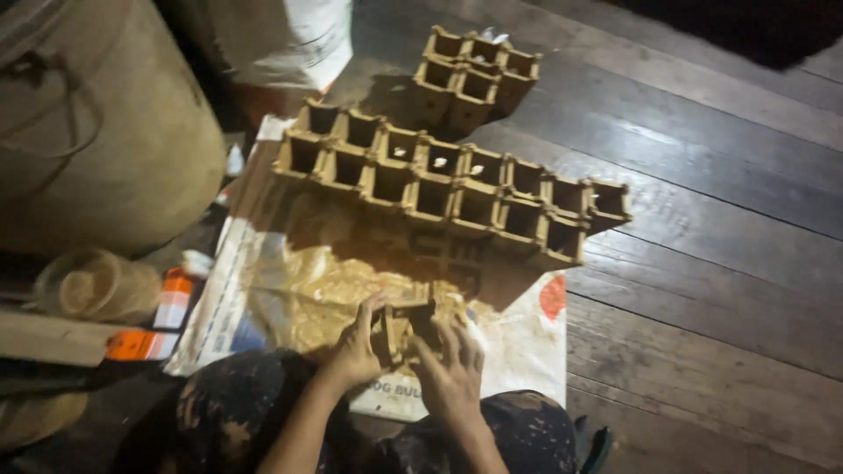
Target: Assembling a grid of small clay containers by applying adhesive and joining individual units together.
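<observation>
Both hands hold one small square brown pot (407, 326) low in the middle of the view, above a white printed sack (518, 351) spread on the floor. My left hand (356, 347) grips the pot's left side. My right hand (450, 369) covers its right side with fingers spread over it. Beyond the hands, a long double row of the same open-topped brown pots (448, 186) stands on the sack, running from upper left to right. A smaller cluster of pots (474, 75) stands farther back.
Dark wooden floorboards (702, 175) fill the right side. A big burlap sack (97, 123) rises at upper left, a white bag (307, 35) behind it. A spool of twine (97, 285), an orange-and-white item (174, 300) and a wooden plank (53, 338) lie at left. My patterned trousers (237, 412) are at the bottom.
</observation>
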